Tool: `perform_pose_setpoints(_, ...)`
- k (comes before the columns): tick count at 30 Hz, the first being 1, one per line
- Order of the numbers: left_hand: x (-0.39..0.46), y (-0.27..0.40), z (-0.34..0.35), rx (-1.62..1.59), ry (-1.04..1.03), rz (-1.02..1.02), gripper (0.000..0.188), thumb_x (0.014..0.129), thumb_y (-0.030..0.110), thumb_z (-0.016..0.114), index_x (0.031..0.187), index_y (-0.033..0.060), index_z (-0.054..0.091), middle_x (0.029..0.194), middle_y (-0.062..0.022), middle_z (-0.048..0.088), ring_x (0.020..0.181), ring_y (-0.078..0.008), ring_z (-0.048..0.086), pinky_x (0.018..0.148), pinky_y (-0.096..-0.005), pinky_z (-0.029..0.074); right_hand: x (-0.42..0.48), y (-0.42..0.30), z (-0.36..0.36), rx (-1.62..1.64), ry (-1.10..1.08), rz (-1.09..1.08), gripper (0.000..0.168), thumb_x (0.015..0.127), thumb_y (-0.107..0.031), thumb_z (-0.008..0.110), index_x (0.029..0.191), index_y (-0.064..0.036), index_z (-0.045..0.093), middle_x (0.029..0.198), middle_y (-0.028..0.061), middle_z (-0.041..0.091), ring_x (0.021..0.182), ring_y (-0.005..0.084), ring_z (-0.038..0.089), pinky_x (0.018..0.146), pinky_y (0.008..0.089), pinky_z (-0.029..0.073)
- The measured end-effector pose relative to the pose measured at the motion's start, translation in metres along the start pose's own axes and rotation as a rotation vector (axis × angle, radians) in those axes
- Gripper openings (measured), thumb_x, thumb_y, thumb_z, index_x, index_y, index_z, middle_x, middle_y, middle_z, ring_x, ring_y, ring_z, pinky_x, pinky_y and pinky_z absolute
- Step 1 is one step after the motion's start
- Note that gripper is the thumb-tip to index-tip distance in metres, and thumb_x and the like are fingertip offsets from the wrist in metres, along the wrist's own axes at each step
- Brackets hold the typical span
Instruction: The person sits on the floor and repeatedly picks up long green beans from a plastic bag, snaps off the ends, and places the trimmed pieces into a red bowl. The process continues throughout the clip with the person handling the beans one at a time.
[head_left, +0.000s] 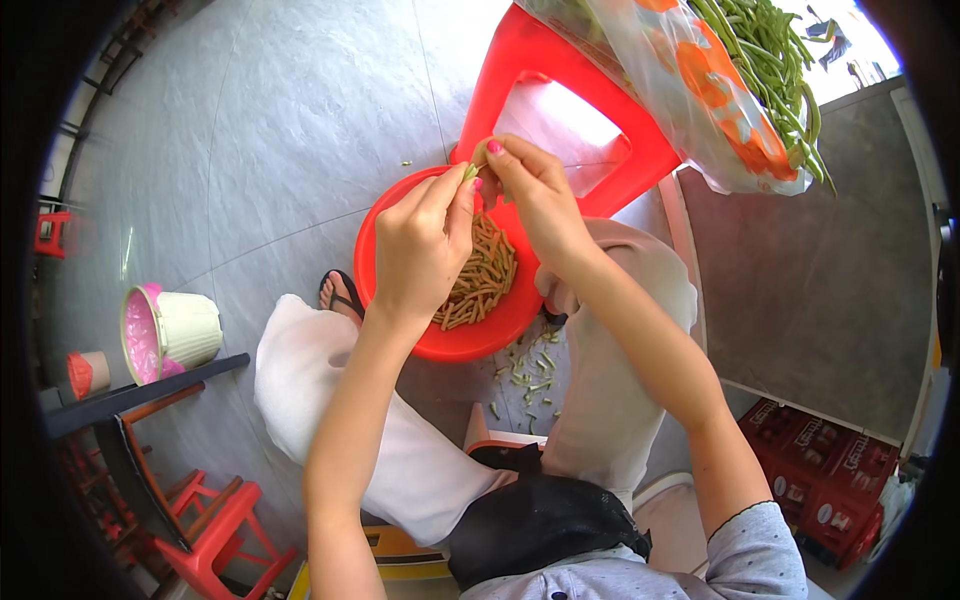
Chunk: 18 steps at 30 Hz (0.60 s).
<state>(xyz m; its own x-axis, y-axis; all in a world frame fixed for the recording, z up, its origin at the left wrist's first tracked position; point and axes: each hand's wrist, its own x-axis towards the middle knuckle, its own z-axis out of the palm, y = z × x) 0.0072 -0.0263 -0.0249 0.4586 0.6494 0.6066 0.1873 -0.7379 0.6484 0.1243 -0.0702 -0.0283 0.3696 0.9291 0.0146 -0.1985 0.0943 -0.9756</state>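
Observation:
Above a red plastic basin (476, 346), my left hand (421, 236) and my right hand (529, 176) meet at the fingertips. A short green bean piece (471, 172) is pinched between my left thumb and forefinger. My right thumb and fingers close right beside it, on what looks like another part of the bean; the fingers partly hide it. Cut green bean pieces (480, 277) lie heaped in the basin. Whole long green beans (765, 60) spill from a clear plastic bag with orange print (701, 97), which rests on a red plastic stool (487, 97).
Bean trimmings (534, 379) litter the grey tiled floor between my feet. Off to the left lies a cream bin (187, 326) with a pink liner, near a dark table edge (150, 394) and a red stool (214, 536). Red crates (814, 480) stand at right beside a grey panel (810, 262).

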Motion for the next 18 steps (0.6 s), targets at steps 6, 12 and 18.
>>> perform_pose_setpoints(6,-0.006,0.0,-0.005,-0.255,-0.11,-0.261,0.016,0.083,0.007,0.056,0.094,-0.0013,0.063,0.078,-0.0096,0.065,0.069,-0.0166,0.063,0.06,-0.0249,0.05,0.014,-0.022,-0.035,0.037,0.26,-0.008,0.02,0.089,-0.016,0.043,0.087,0.0,0.056,0.063,0.0018,0.05,0.058,0.0103,0.046,0.058,0.023,0.037)
perform_pose_setpoints(12,0.001,-0.001,-0.018,-0.277,-0.24,-0.259,0.018,0.084,0.011,0.056,0.096,-0.0003,0.063,0.086,-0.0085,0.062,0.075,-0.0124,0.059,0.062,-0.022,0.049,0.002,-0.028,-0.045,-0.347,-0.111,-0.066,0.026,0.082,-0.017,0.058,0.102,0.0,0.059,0.084,0.0069,0.061,0.085,0.0117,0.057,0.079,0.0243,0.042)
perform_pose_setpoints(18,0.001,0.003,-0.014,-0.294,-0.196,-0.257,0.015,0.079,0.005,0.06,0.093,0.0,0.063,0.081,-0.008,0.061,0.071,-0.0137,0.06,0.058,-0.0234,0.049,-0.001,-0.029,-0.042,-0.54,-0.32,-0.179,0.016,0.082,-0.011,0.056,0.093,0.001,0.059,0.084,0.0048,0.061,0.08,0.0109,0.056,0.075,0.0256,0.044)
